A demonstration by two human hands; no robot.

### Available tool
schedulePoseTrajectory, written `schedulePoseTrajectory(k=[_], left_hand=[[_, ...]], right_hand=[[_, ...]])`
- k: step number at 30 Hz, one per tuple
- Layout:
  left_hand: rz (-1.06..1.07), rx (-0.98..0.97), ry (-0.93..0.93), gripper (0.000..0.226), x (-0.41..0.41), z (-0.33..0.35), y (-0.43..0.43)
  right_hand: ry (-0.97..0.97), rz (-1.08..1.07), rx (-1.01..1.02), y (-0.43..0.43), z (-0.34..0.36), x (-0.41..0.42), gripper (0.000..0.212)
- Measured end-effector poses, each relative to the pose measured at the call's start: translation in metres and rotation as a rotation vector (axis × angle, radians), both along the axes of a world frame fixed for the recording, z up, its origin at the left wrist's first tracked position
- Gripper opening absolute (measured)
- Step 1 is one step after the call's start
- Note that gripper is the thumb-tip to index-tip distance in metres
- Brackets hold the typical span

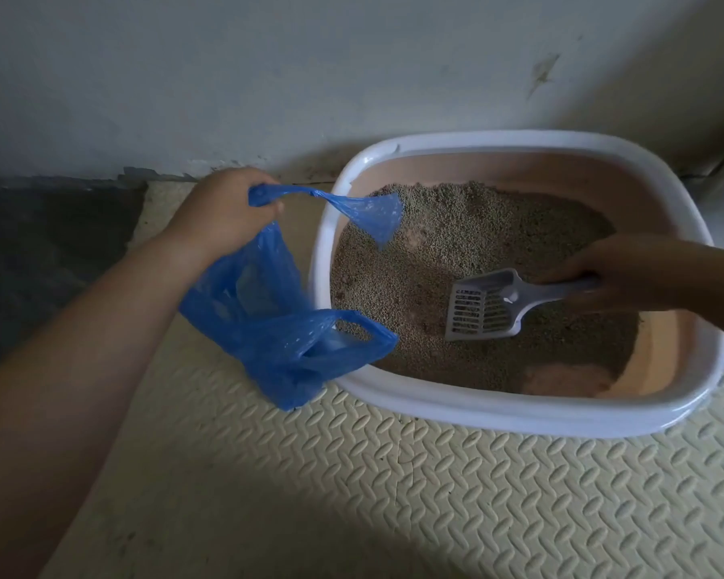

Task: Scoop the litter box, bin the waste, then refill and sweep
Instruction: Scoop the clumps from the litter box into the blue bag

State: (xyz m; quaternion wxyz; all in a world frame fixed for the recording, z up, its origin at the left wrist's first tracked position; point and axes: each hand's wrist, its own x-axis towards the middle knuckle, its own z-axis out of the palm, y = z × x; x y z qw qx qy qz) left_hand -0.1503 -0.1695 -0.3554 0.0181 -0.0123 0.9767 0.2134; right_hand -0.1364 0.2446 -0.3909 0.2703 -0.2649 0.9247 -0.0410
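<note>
Two arms stretched over a white-rimmed litter box (519,415) that stood on a cream, ridged foam mat (393,495) close against a pale, scuffed wall (268,77); the box's inner tray was peach-coloured. The left grip (222,211), just outside the box's left rim, was clenched round one twisted handle of a blue plastic bag (268,328); the end of that handle fanned out past the rim and hung above the litter (456,227); the body of the bag drooped below the grip beside the box's left wall, and its second handle loop lay over the near-left corner of the rim. The right grip (636,277), in shadow above the right half of the box, was closed round the handle of a grey slotted scoop (485,307); the scoop's head sat low over the middle of the box with its open end turned to the near left; whether it touched the litter could not be told, and nothing showed in its slots. Grey-beige granules covered most of the tray, with bare peach plastic showing along the right side and at the near-right corner. Dark floor (38,227) lay to the left of the mat.
</note>
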Motion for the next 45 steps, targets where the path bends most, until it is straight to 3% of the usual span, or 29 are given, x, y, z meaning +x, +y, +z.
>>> schedulePoseTrajectory(k=[6, 11, 18, 25, 31, 38, 45], left_hand=[[0.310, 0.516, -0.157, 0.002, -0.001, -0.003, -0.007], [0.354, 0.840, -0.266, 0.017, 0.002, 0.000, 0.000], [0.363, 0.862, -0.259, 0.014, 0.006, -0.001, 0.000], [0.373, 0.814, -0.248, 0.017, 0.009, -0.001, -0.008], [0.376, 0.806, -0.244, 0.021, 0.013, 0.006, -0.007], [0.384, 0.778, -0.178, 0.014, 0.019, 0.007, 0.000], [0.295, 0.690, -0.135, 0.019, 0.023, 0.008, 0.006]], right_hand=[[0.151, 0.123, 0.142, -0.025, 0.011, -0.002, 0.027], [0.151, 0.084, 0.017, -0.063, -0.016, 0.005, 0.033], [0.196, 0.033, -0.189, -0.102, -0.068, 0.010, 0.042], [0.211, 0.021, -0.116, -0.106, -0.097, -0.015, 0.033], [0.177, 0.009, -0.220, -0.101, -0.111, -0.021, 0.030], [0.117, -0.075, -0.336, -0.076, -0.092, -0.007, 0.035], [0.254, -0.050, -0.340, -0.037, -0.054, 0.019, 0.039]])
